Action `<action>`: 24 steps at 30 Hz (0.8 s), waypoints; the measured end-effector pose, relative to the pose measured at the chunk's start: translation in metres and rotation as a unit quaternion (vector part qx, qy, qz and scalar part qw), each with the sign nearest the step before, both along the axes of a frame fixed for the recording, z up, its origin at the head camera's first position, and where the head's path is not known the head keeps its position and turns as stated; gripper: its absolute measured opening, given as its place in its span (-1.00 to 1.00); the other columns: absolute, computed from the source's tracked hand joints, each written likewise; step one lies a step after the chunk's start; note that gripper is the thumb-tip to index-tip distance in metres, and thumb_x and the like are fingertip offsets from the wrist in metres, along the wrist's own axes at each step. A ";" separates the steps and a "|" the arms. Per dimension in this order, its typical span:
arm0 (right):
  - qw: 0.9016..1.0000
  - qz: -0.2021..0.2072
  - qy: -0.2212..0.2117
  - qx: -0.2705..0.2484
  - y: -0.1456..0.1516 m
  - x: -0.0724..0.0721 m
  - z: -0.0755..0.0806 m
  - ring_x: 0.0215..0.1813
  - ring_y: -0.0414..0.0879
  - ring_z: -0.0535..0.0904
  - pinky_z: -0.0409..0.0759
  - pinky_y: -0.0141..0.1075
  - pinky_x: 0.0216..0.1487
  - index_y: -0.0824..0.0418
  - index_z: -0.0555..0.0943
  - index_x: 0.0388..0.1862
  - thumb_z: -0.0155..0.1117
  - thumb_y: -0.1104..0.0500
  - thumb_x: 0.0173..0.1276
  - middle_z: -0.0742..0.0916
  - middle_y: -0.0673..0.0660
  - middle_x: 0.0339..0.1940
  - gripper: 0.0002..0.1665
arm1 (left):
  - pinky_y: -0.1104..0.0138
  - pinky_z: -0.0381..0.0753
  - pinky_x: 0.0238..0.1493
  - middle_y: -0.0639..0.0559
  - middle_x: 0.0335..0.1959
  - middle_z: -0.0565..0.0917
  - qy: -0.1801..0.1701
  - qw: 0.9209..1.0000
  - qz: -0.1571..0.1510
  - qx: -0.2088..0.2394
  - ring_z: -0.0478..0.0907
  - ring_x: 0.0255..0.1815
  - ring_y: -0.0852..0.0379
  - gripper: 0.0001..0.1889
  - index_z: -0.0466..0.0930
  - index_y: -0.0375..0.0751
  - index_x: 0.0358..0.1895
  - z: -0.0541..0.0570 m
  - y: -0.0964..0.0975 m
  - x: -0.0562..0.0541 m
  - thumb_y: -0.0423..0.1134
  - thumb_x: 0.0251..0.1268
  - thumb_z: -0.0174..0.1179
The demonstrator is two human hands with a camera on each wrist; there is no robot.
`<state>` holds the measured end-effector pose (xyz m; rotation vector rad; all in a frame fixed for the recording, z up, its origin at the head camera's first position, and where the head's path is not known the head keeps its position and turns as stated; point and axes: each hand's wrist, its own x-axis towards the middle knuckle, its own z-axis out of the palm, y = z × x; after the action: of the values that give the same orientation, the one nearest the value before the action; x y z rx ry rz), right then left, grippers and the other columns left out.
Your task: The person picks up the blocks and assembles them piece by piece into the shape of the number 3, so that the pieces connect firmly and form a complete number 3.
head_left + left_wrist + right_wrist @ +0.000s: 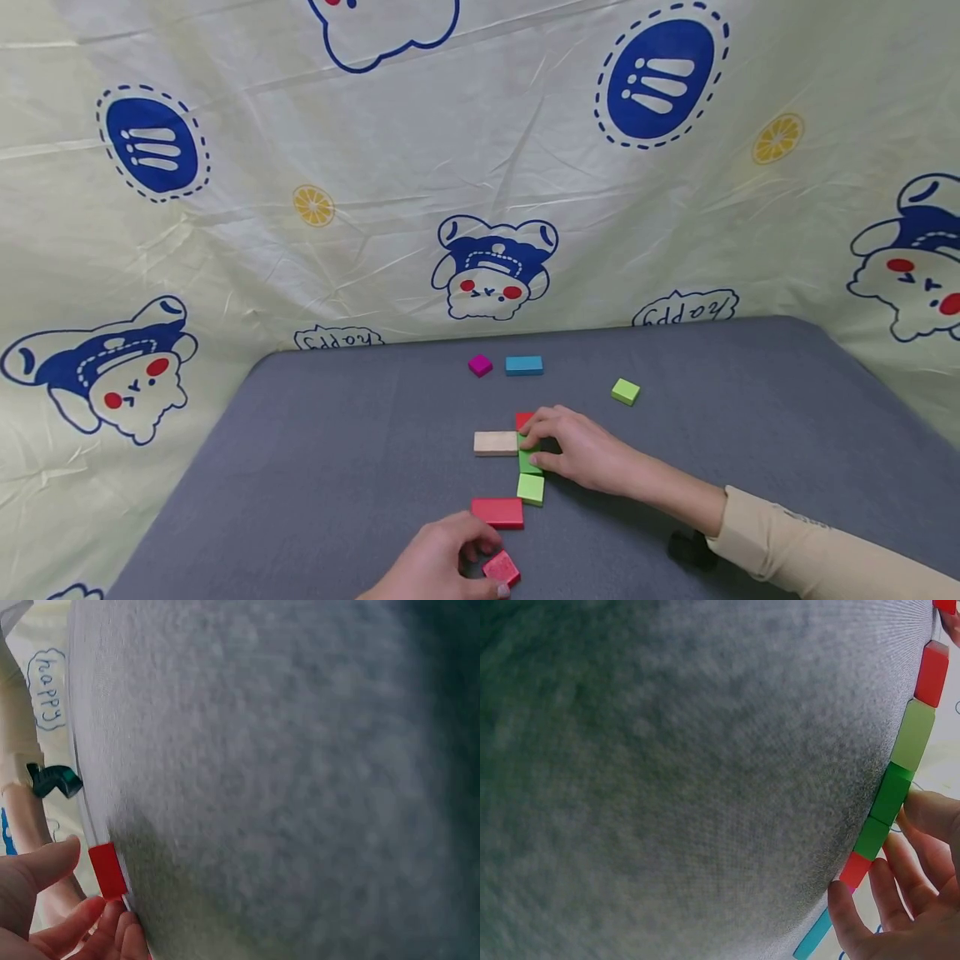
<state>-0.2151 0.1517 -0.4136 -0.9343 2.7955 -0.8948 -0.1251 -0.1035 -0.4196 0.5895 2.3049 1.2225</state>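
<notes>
The small red block (501,568) is nearest the person, turned askew between the thumb and bent fingers of the left hand (442,554); that hand appears to grasp it lightly, though whether the block touches the table is hard to tell; a loose hold like this could let it twist or slip. Just beyond, the large red block (497,514) lies flat beside the left fingers; a careless turn of that hand might knock it crooked.

Farther out, the light green block (530,492), the nearer green block (891,793), the farther green block (871,838) and the far red block (522,420) run in a line away from the person; the right hand (581,450) reaches over from the right, fingers bent, thumb touching green; whether it pinches or only presses, I cannot tell; too firm a push from the thumb would probably skew the line and shift the wooden block (495,444), set against its left side.

Near the far edge lie the magenta block (480,365) and the blue block (523,366); a lime block (626,392) sits to their right; all are on the grey table (337,467), before a printed cloth (247,233).
</notes>
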 end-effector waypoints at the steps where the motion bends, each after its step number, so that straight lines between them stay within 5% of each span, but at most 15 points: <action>1: 1.000 0.000 0.001 0.000 0.000 0.000 0.000 0.15 -0.02 0.49 0.50 0.00 0.10 0.05 0.74 -0.14 0.42 0.19 0.28 0.64 -0.04 0.01 -0.83 | 0.40 0.49 -0.25 0.27 -0.31 0.53 -0.001 1.000 0.000 -0.011 0.45 -0.29 0.31 -0.73 0.67 -0.01 -0.13 0.000 0.002 0.001 -0.20 0.09 0.47; 12: 1.000 0.001 0.004 0.001 0.000 0.000 0.000 0.15 -0.03 0.48 0.50 0.00 0.09 0.05 0.74 -0.14 0.42 0.20 0.27 0.64 -0.05 0.01 -0.82 | 0.43 0.50 -0.22 0.35 -0.28 0.51 0.062 0.995 -0.068 -0.048 0.39 -0.28 0.43 -0.74 0.69 -0.14 -0.09 0.001 0.009 0.004 -0.24 0.14 0.44; 19: 1.000 -0.002 -0.005 0.000 0.000 0.000 0.000 0.16 -0.02 0.47 0.49 0.00 0.10 0.04 0.74 -0.14 0.42 0.21 0.27 0.63 -0.06 0.01 -0.82 | 0.42 0.49 -0.26 0.31 -0.28 0.52 0.029 0.999 -0.026 -0.019 0.43 -0.28 0.35 -0.73 0.70 -0.09 -0.08 0.011 0.005 0.005 -0.26 0.12 0.44; 24: 1.000 -0.003 -0.007 0.001 0.000 0.000 0.000 0.15 -0.03 0.48 0.50 -0.01 0.10 0.03 0.74 -0.14 0.42 0.20 0.27 0.63 -0.06 0.01 -0.82 | 0.41 0.50 -0.28 0.30 -0.29 0.53 0.050 0.999 -0.003 0.000 0.46 -0.32 0.31 -0.72 0.68 -0.08 -0.07 0.018 -0.002 0.000 -0.23 0.13 0.42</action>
<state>-0.2149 0.1514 -0.4133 -0.9176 2.7882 -0.8951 -0.1255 -0.1060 -0.4018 0.6703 2.3824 1.2172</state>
